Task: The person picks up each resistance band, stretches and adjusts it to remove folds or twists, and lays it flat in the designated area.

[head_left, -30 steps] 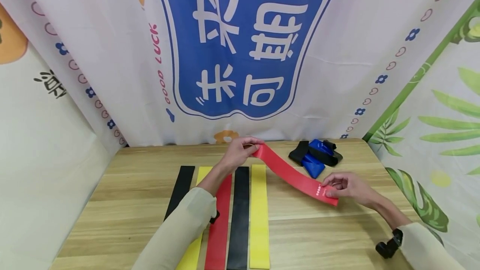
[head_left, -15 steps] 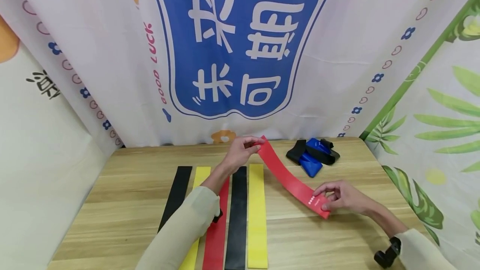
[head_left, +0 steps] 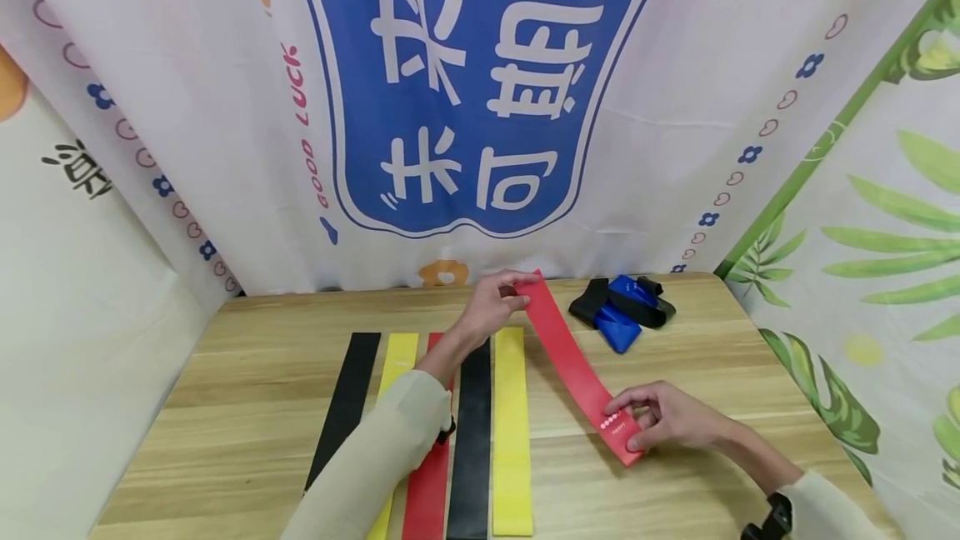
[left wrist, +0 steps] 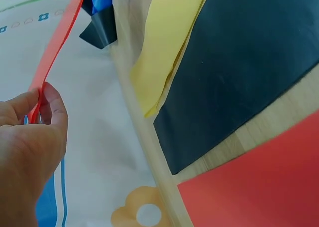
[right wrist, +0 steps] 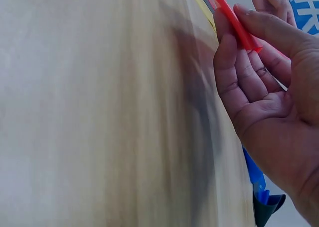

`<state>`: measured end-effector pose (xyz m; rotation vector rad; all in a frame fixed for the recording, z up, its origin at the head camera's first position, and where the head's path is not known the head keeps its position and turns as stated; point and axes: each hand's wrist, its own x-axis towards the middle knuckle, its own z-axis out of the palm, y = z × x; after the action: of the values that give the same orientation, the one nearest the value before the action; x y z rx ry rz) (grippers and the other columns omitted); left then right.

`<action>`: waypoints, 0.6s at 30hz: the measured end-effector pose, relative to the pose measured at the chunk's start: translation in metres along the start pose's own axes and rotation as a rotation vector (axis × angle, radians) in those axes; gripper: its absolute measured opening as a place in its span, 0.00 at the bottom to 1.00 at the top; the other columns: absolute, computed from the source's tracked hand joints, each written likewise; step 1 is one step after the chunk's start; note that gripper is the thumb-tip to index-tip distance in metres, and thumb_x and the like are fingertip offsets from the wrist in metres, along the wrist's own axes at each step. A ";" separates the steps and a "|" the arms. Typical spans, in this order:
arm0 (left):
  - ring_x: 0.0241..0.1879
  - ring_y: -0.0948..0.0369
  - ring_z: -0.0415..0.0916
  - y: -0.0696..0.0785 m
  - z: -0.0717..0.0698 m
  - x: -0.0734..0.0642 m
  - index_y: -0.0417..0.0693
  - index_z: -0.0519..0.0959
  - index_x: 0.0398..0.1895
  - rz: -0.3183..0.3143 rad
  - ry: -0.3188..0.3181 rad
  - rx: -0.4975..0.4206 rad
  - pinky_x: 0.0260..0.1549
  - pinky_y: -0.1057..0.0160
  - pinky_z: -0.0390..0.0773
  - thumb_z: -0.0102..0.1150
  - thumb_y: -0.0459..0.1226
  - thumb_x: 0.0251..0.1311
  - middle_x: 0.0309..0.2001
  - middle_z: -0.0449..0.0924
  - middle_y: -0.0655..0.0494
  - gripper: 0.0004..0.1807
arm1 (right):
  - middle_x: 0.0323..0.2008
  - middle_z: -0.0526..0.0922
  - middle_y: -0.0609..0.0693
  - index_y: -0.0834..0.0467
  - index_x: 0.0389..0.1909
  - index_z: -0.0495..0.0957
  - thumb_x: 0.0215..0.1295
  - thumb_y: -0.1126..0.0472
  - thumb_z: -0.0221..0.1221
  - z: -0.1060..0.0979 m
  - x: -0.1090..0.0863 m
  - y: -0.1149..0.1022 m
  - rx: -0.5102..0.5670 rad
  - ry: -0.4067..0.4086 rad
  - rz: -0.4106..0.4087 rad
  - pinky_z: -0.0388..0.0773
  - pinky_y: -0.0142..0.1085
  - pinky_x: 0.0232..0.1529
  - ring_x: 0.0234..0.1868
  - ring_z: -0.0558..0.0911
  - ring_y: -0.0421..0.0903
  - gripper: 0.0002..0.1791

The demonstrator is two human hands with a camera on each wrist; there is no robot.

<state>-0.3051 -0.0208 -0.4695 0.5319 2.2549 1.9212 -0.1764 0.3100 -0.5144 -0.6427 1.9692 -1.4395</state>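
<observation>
Between both hands, above the table, a red resistance band (head_left: 566, 357) marked "Heavy" is stretched out flat on a slant. My left hand (head_left: 491, 302) pinches its far end between thumb and fingers; the left wrist view shows this left hand (left wrist: 37, 122) gripping the red band (left wrist: 57, 38) edge-on. The near, printed end is pinched by my right hand (head_left: 671, 417), whose thumb and fingers also show on the band (right wrist: 244, 35) in the right wrist view. Left of it lies a yellow band (head_left: 512, 440), then a black band (head_left: 472, 448) beside that.
Under the left forearm lie another red band (head_left: 427, 490), a yellow band (head_left: 400, 354) and a black band (head_left: 341, 407). Blue and black bands (head_left: 621, 311) sit in a loose pile at the table's far right. A printed curtain (head_left: 660, 132) hangs behind the table (head_left: 202, 423).
My right hand has come nearer and to the left with the printed end, turning the red band steeper. The left hand has shifted slightly right, still pinching the far end.
</observation>
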 end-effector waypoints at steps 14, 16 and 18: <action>0.47 0.55 0.83 -0.014 0.011 0.005 0.45 0.88 0.57 -0.015 -0.026 0.131 0.45 0.60 0.88 0.64 0.24 0.69 0.55 0.88 0.49 0.18 | 0.42 0.88 0.48 0.68 0.60 0.82 0.66 0.67 0.70 0.030 0.010 -0.004 0.040 -0.038 -0.013 0.82 0.28 0.40 0.35 0.82 0.35 0.22; 0.49 0.54 0.83 -0.016 0.014 0.005 0.46 0.88 0.58 -0.021 -0.049 0.164 0.47 0.57 0.88 0.64 0.23 0.68 0.57 0.87 0.49 0.19 | 0.42 0.89 0.49 0.67 0.59 0.83 0.66 0.67 0.70 0.035 0.011 -0.004 0.037 -0.045 -0.023 0.83 0.29 0.42 0.37 0.83 0.36 0.21; 0.50 0.52 0.84 -0.018 0.016 0.006 0.45 0.87 0.58 -0.015 -0.069 0.200 0.49 0.57 0.88 0.63 0.22 0.68 0.57 0.87 0.49 0.20 | 0.42 0.89 0.49 0.67 0.58 0.83 0.66 0.67 0.70 0.039 0.011 -0.004 0.034 -0.047 -0.023 0.83 0.29 0.42 0.37 0.83 0.36 0.20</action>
<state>-0.3086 -0.0058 -0.4895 0.5936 2.4130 1.6524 -0.1561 0.2754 -0.5211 -0.6793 1.9029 -1.4557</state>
